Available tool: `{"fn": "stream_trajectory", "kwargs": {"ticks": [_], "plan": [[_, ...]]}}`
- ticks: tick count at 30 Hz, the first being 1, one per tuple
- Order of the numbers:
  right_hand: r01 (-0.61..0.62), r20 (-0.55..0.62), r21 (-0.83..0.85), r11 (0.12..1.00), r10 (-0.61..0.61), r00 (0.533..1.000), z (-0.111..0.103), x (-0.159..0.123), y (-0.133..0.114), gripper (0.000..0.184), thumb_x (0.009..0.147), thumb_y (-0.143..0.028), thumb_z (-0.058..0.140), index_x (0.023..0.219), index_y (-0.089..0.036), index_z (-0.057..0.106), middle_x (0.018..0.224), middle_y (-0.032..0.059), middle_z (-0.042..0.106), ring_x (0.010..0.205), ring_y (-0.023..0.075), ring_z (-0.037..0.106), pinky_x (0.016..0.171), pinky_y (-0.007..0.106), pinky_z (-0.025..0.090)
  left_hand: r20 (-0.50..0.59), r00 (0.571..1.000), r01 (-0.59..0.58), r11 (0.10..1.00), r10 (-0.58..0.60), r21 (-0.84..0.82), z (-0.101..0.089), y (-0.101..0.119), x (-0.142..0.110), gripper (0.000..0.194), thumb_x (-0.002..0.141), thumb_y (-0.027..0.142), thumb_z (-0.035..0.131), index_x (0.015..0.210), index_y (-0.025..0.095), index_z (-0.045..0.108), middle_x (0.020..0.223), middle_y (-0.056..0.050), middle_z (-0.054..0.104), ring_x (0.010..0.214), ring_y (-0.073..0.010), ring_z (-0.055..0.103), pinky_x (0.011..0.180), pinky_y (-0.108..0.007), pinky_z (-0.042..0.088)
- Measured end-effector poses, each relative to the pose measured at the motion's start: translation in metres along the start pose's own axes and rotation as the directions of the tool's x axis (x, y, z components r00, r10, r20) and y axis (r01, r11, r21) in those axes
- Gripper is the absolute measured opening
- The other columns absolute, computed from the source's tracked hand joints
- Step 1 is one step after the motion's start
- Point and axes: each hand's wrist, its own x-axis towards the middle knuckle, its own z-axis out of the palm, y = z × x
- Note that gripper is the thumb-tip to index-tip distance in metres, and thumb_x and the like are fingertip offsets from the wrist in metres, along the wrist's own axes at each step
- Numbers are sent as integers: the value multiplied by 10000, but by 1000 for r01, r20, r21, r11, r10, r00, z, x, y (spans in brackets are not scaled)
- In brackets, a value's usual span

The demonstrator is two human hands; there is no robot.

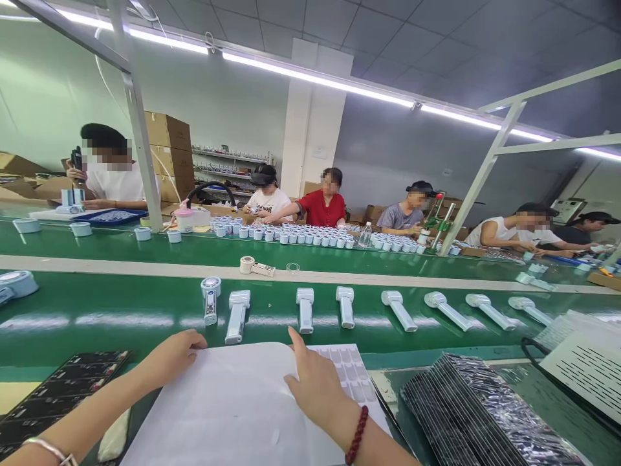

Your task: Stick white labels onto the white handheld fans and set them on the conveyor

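My left hand [173, 355] rests with curled fingers on the left edge of a white sheet [228, 408] lying on the bench in front of me. My right hand [313, 382], with a red bead bracelet on the wrist, lies flat on the same sheet, index finger stretched toward its far edge. Under the right hand a grid of small clear stickers [352, 375] shows on a backing sheet. Neither hand grips anything. A row of several white handheld devices [305, 309] lies on the green conveyor belt [121, 310] just beyond the sheet.
A black tray of small parts [58, 391] sits at my left. A stack of silvery foil bags [480, 414] and a white vented panel [587, 369] lie at my right. Across the belt, several people work behind rows of small white round parts [286, 234].
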Motion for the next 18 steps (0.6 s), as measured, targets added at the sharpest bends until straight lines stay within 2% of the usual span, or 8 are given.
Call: {"fn": "stream_trajectory", "kwargs": {"ticks": [3, 6, 12, 18], "plan": [[-28, -39, -16, 999, 27, 999, 1, 8, 3, 665, 912, -31, 529, 1559, -100, 387, 1067, 163, 795, 998, 334, 747, 816, 428, 542, 35, 999, 12, 997, -14, 70, -7, -4, 3, 209, 899, 293, 697, 737, 178, 631, 811, -1, 656, 841, -214, 639, 875, -424, 498], [-32, -74, -11, 999, 31, 997, 2, 8, 8, 612, 954, -49, 484, 1556, -115, 397, 986, 132, 806, 980, 307, 750, 781, 379, 530, 59, 998, 28, 995, -34, 96, -14, -7, 7, 229, 891, 303, 709, 719, 186, 616, 775, 6, 644, 796, -201, 632, 828, -399, 507], [-20, -96, -15, 1000, 19, 995, 6, 5, 11, 601, 953, -55, 455, 1545, -158, 421, 1052, 111, 806, 1015, 274, 742, 762, 336, 520, 91, 994, 58, 993, -67, 101, -18, -5, 8, 253, 908, 329, 692, 716, 185, 613, 695, 28, 617, 699, -180, 613, 753, -365, 504], [-26, -75, -30, 999, 24, 997, 7, 3, 7, 654, 942, -80, 526, 1572, -146, 365, 1179, 135, 776, 1054, 298, 739, 802, 372, 544, 54, 992, 106, 990, -111, 95, -23, 3, 0, 304, 883, 297, 690, 624, 193, 571, 587, 60, 528, 601, -164, 524, 665, -320, 415]]}}
